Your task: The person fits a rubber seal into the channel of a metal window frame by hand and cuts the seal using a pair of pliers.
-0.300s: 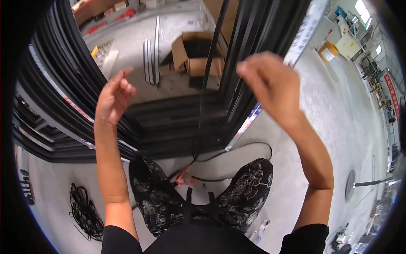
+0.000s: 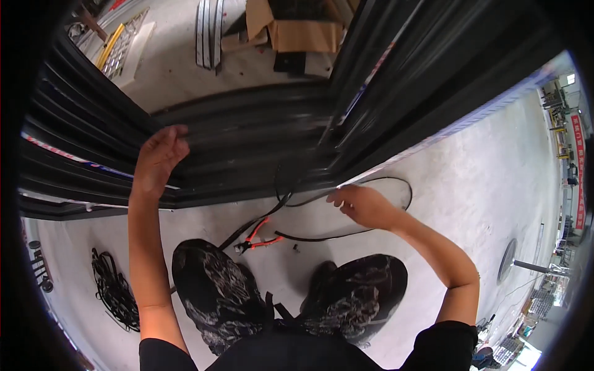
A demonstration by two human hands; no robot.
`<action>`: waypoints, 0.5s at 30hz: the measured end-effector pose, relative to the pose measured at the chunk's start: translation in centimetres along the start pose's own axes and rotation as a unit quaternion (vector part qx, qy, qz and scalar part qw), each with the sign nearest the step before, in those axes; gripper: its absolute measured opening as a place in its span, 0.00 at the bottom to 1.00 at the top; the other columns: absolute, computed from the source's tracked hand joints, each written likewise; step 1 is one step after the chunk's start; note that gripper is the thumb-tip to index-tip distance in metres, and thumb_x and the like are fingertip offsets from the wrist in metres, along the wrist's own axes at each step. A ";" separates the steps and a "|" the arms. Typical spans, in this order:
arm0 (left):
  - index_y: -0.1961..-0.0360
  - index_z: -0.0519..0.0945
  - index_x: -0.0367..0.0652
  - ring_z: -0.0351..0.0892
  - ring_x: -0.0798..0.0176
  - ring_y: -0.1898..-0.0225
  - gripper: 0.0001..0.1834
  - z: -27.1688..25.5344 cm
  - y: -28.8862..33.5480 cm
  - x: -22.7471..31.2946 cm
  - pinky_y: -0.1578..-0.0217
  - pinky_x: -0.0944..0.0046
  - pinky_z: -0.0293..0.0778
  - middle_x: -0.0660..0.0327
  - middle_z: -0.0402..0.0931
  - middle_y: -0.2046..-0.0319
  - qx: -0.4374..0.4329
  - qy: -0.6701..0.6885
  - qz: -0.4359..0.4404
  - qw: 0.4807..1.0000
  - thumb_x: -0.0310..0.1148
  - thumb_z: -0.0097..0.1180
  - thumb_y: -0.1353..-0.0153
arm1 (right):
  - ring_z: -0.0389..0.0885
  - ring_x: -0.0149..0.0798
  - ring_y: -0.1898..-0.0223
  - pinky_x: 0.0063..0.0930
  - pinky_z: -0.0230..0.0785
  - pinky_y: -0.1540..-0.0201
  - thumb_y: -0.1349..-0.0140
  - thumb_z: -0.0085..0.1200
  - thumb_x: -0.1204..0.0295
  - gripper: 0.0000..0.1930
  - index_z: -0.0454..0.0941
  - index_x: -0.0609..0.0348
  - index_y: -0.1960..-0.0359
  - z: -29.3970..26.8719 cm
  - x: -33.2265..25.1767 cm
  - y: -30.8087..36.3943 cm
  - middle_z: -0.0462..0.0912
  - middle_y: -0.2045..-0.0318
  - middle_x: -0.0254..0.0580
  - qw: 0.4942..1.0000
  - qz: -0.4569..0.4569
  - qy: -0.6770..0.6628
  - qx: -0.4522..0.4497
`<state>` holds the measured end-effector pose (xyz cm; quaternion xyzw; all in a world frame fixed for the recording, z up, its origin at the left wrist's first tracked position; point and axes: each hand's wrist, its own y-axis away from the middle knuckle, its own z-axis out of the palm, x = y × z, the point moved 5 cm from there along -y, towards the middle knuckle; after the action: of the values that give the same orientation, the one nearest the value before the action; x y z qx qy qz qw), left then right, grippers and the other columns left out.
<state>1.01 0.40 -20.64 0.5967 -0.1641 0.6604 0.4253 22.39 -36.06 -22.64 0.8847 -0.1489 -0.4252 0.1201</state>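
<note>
My left hand (image 2: 162, 157) hovers at the left inner side of a large black profile frame (image 2: 241, 133), its fingers loosely curled and slightly apart. It shows nothing in its grasp. My right hand (image 2: 365, 206) is low beside the frame's near right corner, fingers half bent and parted. A long black flexible strip (image 2: 318, 238) loops over the floor and rises to the frame's near edge; part of its loop passes close to my right fingertips. No grip on it shows. Red-handled pliers (image 2: 258, 236) lie open on the floor between the frame and my knees.
A coil of black strip (image 2: 114, 290) lies on the floor at left. Beyond the frame are an open cardboard box (image 2: 303, 36) and upright-looking metal profiles (image 2: 209, 34). A round-based stand (image 2: 507, 261) is at far right. Frame sides rise left and right.
My right hand has dropped from the frame's upper right side to its near corner. My left hand has shifted slightly. The strip that hung upright across the opening now lies low.
</note>
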 end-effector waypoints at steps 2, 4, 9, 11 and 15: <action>0.41 0.71 0.37 0.80 0.65 0.56 0.28 -0.9 -0.2 -3.5 0.49 0.61 0.72 0.59 0.81 0.59 0.058 -0.192 -0.110 0.974 0.51 0.45 0.29 | 0.80 0.45 0.54 0.38 0.74 0.53 0.43 0.54 0.74 0.18 0.79 0.46 0.49 5.5 3.6 -1.6 0.81 0.56 0.38 0.995 0.057 0.053 -0.069; 0.39 0.69 0.37 0.79 0.61 0.52 0.31 -0.5 0.1 -8.8 0.47 0.59 0.71 0.57 0.80 0.56 0.036 -0.126 -0.148 0.980 0.54 0.41 0.29 | 0.79 0.45 0.53 0.39 0.74 0.53 0.44 0.53 0.74 0.16 0.79 0.48 0.52 11.2 5.4 -2.7 0.80 0.55 0.38 0.994 0.018 0.045 -0.095; 0.37 0.66 0.36 0.67 0.49 0.36 0.39 -0.1 3.4 -17.1 0.36 0.52 0.61 0.49 0.72 0.41 -0.014 0.273 -0.223 0.936 0.62 0.34 0.31 | 0.78 0.46 0.53 0.41 0.72 0.51 0.46 0.54 0.71 0.12 0.79 0.55 0.59 25.6 3.4 -7.9 0.80 0.54 0.43 0.963 -0.137 0.175 -0.150; 0.34 0.61 0.34 0.54 0.50 0.29 0.42 1.9 4.6 -18.0 0.30 0.51 0.49 0.49 0.62 0.33 -0.057 0.428 -0.249 0.867 0.63 0.30 0.31 | 0.76 0.43 0.51 0.41 0.70 0.46 0.44 0.53 0.67 0.13 0.79 0.56 0.58 27.0 0.9 -8.6 0.79 0.53 0.41 0.943 -0.284 0.152 0.085; 0.30 0.53 0.34 0.46 0.52 0.26 0.46 3.9 6.9 -16.4 0.28 0.50 0.41 0.49 0.54 0.30 -0.082 0.403 -0.227 0.883 0.65 0.24 0.32 | 0.74 0.42 0.49 0.46 0.64 0.41 0.42 0.51 0.64 0.15 0.80 0.57 0.57 31.3 -0.3 -10.4 0.79 0.54 0.38 0.894 -0.322 0.239 0.197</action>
<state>-2.92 -12.43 -32.89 0.2627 0.1077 0.7133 0.6408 -0.77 -29.01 -44.99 0.9647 0.0971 -0.1781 -0.1681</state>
